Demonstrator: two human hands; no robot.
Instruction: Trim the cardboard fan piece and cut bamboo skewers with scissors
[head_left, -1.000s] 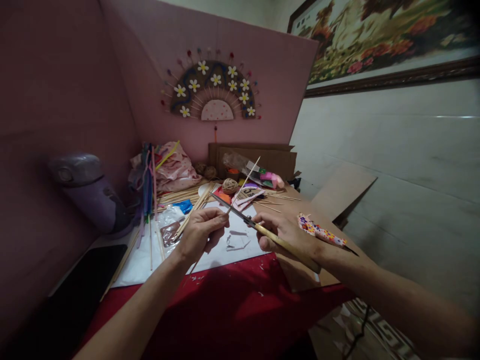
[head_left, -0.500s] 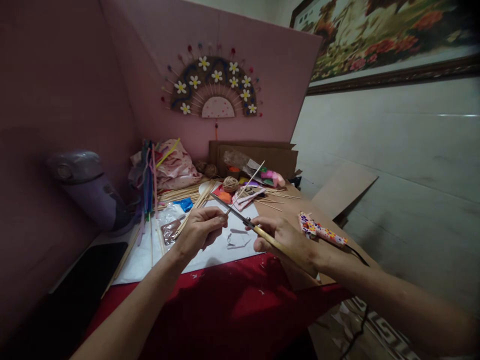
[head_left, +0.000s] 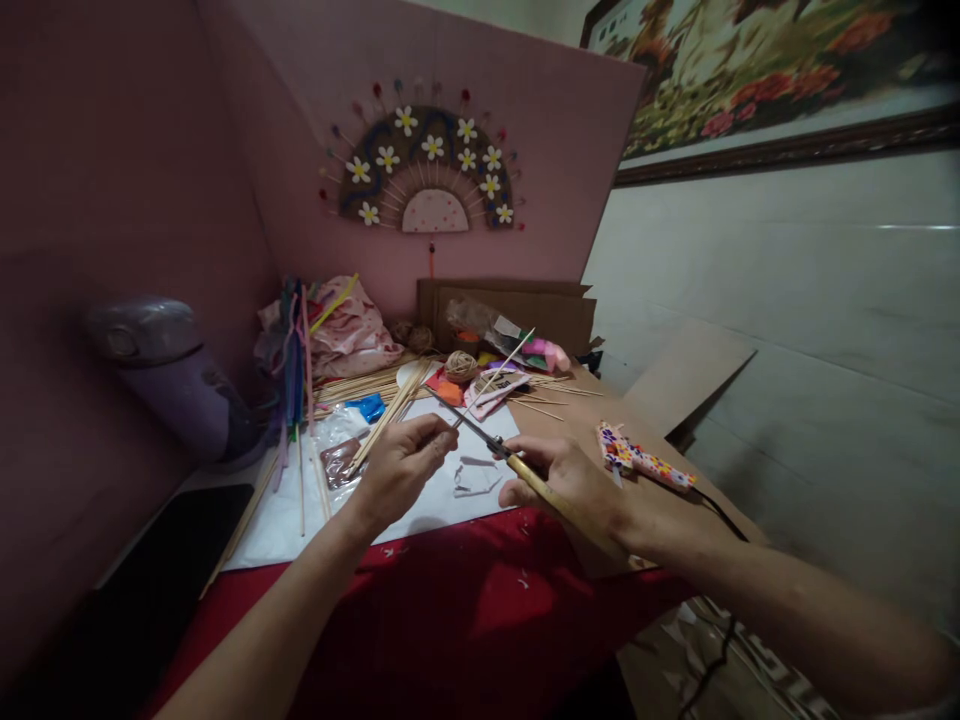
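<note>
The stick (head_left: 517, 350) now leans lower, mid-frame, seemingly uncut across the scissors (head_left: 495, 443) (blade gap unclear). The left hand (head_left: 409, 462) pinches it; the right hand (head_left: 577, 490) grips the scissors.

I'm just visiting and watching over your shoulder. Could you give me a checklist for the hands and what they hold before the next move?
1. Thin stick held in the left hand: ok, pinched near one end.
2. Yellow-handled cutter held in the right hand: ok, gripped by its handle.
3. Blade well away from the left fingertips: not ok, they look close.
4. Blade touching the stick: cannot tell; they cross in this view.
5. White paper free of bits: not ok, white scraps lie there.
6. Flower-patterned tool set down: ok.
</note>
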